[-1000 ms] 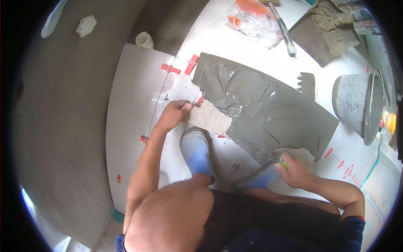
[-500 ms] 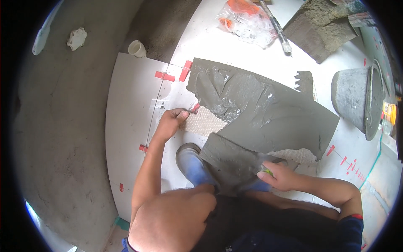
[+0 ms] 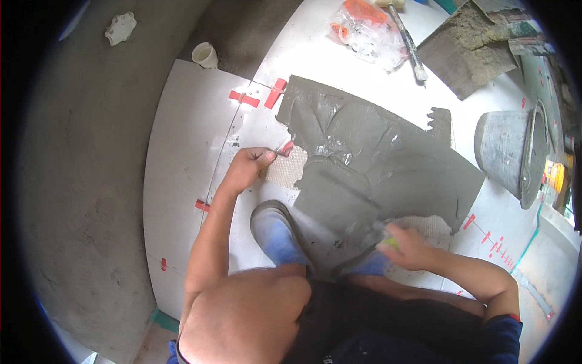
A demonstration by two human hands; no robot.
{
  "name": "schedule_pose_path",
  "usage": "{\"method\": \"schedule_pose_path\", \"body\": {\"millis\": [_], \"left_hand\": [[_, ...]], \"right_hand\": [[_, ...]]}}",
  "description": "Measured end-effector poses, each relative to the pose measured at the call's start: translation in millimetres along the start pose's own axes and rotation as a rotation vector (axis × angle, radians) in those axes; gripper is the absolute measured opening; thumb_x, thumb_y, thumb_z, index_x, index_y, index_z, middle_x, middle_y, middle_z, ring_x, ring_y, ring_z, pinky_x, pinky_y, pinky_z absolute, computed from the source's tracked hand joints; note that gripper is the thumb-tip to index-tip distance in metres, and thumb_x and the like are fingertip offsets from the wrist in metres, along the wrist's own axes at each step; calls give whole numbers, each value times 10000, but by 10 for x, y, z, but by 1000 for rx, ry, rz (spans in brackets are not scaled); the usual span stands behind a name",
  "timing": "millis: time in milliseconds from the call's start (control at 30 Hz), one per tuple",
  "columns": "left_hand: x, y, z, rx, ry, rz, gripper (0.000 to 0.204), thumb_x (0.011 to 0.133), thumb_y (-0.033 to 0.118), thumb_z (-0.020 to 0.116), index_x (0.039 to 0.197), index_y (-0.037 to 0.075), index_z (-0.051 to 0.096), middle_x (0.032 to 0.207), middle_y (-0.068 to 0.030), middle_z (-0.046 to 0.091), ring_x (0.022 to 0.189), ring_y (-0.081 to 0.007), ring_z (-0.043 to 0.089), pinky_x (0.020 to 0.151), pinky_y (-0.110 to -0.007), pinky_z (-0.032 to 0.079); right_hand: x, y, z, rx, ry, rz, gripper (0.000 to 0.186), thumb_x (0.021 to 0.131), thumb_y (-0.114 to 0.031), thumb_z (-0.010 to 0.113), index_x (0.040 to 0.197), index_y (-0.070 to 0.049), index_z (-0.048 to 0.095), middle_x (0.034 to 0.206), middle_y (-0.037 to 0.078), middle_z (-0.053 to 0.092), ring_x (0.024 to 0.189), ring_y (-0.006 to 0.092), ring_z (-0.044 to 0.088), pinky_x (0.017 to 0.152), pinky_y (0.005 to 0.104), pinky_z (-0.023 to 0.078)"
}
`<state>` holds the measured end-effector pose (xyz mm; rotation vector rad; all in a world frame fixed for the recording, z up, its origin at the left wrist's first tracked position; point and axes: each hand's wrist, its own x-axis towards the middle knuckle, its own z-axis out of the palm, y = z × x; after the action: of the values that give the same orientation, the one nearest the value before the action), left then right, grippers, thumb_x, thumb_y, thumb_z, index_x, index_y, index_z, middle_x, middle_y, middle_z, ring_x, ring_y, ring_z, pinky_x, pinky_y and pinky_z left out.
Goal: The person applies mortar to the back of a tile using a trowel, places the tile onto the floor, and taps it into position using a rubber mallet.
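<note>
Head view: the right hand (image 3: 409,246) is wrapped round the yellow-green handle (image 3: 391,242) of a trowel (image 3: 336,212), both a little blurred. The blade reaches leftward from that hand, over the near part of a tile (image 3: 282,170) coated in wet grey mortar (image 3: 418,164). The blade is nearly the same grey as the mortar (so its outline is hard to follow), and I cannot tell how firmly it presses.

The left hand (image 3: 245,171) is at the tile's left end, thumb and fingers drawn together beside a small red piece (image 3: 287,148). I cannot tell whether it pinches that piece, the tile's edge or both.

From the right hand, the tile lies ahead and to the left. Its long axis slants from beyond the left hand down toward the right hand's side. Two uncoated patches show the patterned back: one directly right of the left hand, the other just beside the right hand, ahead and to its right. The trowel blade lies between the hands, its far end pointing toward the left patch; the left hand is nearer that patch, while the right hand is nearer the other.

Past the tile from the right hand is a toothed grey spreader (image 3: 441,124), with a bucket (image 3: 500,148) farther right. Two boots (image 3: 277,230) stand on the floor (image 3: 182,133) on the near side of the tile.
</note>
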<state>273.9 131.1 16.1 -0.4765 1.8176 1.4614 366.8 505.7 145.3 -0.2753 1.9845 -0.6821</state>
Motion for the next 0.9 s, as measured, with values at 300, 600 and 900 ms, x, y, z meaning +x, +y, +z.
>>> {"method": "schedule_pose_path", "body": {"millis": [300, 600, 900], "left_hand": [[25, -25, -5, 3, -39, -13, 306, 902, 324, 599, 962, 43, 703, 762, 26, 598, 678, -89, 482, 627, -267, 395], [60, -57, -54, 44, -68, -61, 337, 920, 335, 577, 948, 20, 695, 778, 7, 614, 690, -99, 501, 644, -269, 405], [102, -131, -43, -92, 8, 27, 361, 926, 354, 569, 890, 19, 700, 689, 17, 581, 579, -89, 444, 536, -268, 376]], "right_hand": [[91, -122, 153, 64, 14, 137, 421, 925, -397, 496, 1048, 3, 450, 732, 267, 601, 731, 477, 581, 641, 536, 453], [331, -333, 186, -129, 25, -59, 403, 912, -372, 515, 1002, 12, 431, 704, 269, 606, 693, 470, 595, 636, 541, 478], [413, -423, 2, -162, -100, -76, 403, 907, -352, 516, 1005, 29, 428, 738, 269, 616, 699, 457, 605, 633, 516, 497]]}}
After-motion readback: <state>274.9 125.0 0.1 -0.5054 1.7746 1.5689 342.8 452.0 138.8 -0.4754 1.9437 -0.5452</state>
